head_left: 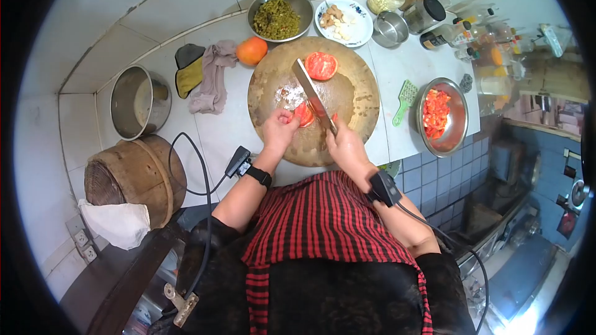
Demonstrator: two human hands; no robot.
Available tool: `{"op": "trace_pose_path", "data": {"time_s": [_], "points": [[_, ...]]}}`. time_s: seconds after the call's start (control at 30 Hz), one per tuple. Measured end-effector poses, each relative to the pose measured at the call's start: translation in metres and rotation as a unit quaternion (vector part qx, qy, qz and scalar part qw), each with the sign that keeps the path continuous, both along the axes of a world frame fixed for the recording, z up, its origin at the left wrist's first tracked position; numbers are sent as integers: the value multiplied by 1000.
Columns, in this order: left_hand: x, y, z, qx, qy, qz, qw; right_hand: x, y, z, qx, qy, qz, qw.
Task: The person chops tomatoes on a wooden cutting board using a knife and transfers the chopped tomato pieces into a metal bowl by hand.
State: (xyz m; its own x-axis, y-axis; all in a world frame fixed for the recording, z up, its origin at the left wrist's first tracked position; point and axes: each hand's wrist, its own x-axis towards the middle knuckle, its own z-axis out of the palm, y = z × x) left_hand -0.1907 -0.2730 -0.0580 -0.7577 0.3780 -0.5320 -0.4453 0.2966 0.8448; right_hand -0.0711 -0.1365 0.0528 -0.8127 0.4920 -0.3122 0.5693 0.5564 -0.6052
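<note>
A round wooden chopping board (363,96) lies in front of me, wet in places. My right hand (349,150) is closed round the handle of a kitchen knife (312,94), whose blade slants up and left across the board. My left hand (279,131), fingers bent together, pinches the left side of a cut tomato piece (303,114) beside the blade. A small red bit shows just right of the knife. Farther back on the board rests a tomato half (321,66), cut face up.
Behind the board stand a bowl of chopped greens (277,20), a plate with ginger and garlic (360,25) and a metal cup (390,29). A bowl of diced tomato (459,125) and a green grater (405,100) are right; a whole tomato (251,51), cloths and a pot (124,102) left.
</note>
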Motion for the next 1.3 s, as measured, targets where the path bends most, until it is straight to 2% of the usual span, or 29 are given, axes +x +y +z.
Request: {"op": "trace_pose_path", "data": {"time_s": [0.07,0.17,0.27,0.4,0.47,0.6,0.7,0.9,1.0,1.13,1.3], "points": [[2,0,-5,-18,54,-8,998,6,-1,24,-17,-9,4,1000],[3,1,-12,-35,80,-23,996,13,-6,26,-17,-38,26,999],[5,-3,-39,-34,123,-28,991,7,-11,-19,-3,-48,36,998],[2,-5,-21,-39,173,-51,983,-19,-11,-30,-8,-3,17,1000],[4,-4,-28,-16,98,-28,995,-11,-7,-32,-10,28,22,999],[12,-11,-21,-1,98,-12,995,8,-12,21,-23,-3,31,999],[11,-4,-14,12,71,0,997,14,-20,17,6,-69,39,997],[7,-9,-11,-13,89,-8,996,-21,-19,-23,4,-32,31,999],[7,-7,-18,-5,70,-6,998,-14,-8,-16,-2,19,35,999],[15,-13,-13,7,94,10,996,2,-12,34,-39,-24,39,998],[9,-12,-12,-28,107,-18,994,-1,-30,-4,3,-66,69,995]]}}
